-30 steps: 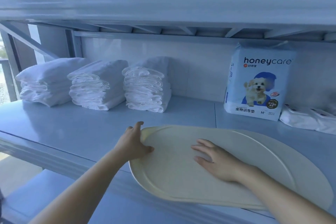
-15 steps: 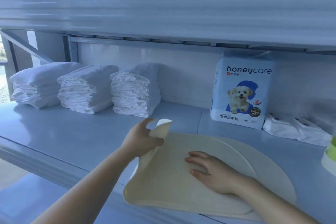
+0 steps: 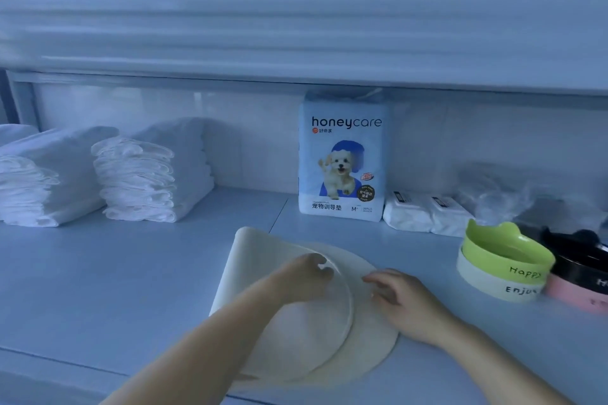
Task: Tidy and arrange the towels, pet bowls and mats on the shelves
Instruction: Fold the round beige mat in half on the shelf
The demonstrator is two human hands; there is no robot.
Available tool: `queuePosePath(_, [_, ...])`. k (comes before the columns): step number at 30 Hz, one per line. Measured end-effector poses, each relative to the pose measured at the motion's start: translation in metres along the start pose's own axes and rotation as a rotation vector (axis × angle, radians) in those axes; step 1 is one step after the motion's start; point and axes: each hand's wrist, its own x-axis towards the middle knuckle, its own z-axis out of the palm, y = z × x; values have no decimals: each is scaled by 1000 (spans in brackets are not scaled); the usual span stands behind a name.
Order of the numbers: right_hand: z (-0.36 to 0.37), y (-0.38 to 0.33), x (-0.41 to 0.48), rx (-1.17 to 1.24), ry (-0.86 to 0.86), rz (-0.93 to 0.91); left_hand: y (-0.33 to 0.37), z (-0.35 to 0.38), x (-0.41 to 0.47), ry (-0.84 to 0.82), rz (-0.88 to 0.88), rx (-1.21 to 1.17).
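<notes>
A cream oval mat (image 3: 263,273) lies on the shelf, folded over on itself with the fold at its left side. My left hand (image 3: 306,279) rests on the folded-over half, its fingertips at that half's curved edge. My right hand (image 3: 401,299) lies on the lower layer just to the right, fingers spread and flat. Stacks of folded white towels (image 3: 148,181) stand at the back left. A green and white pet bowl (image 3: 503,260) sits at the right, with a black and pink bowl (image 3: 579,276) beside it.
A pack of honeycare pet pads (image 3: 342,158) stands against the back wall, white wipe packs (image 3: 424,214) to its right. Crumpled clear plastic (image 3: 513,194) lies behind the bowls. The upper shelf (image 3: 296,26) hangs low overhead. The shelf front edge (image 3: 65,362) runs near my arms.
My left hand has carried the mat's left end over to the right, folding the mat in half. My right hand slid right off the middle. The view shifted right, bringing the bowls in.
</notes>
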Motion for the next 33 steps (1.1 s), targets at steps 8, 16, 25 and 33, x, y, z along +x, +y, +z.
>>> queuePosePath(8, [20,-28,13,75,21,28,-50,-51,-25,258,132,369])
queuePosePath(16, [31,-41,26,89,30,216,-84,-38,-46,219,45,274])
queuePosePath(25, [19,-34,24,235,222,249,-65,-28,-38,151,77,281])
queuePosePath(33, [8,-12,22,220,215,298,-61,-6,-28,85,9,600])
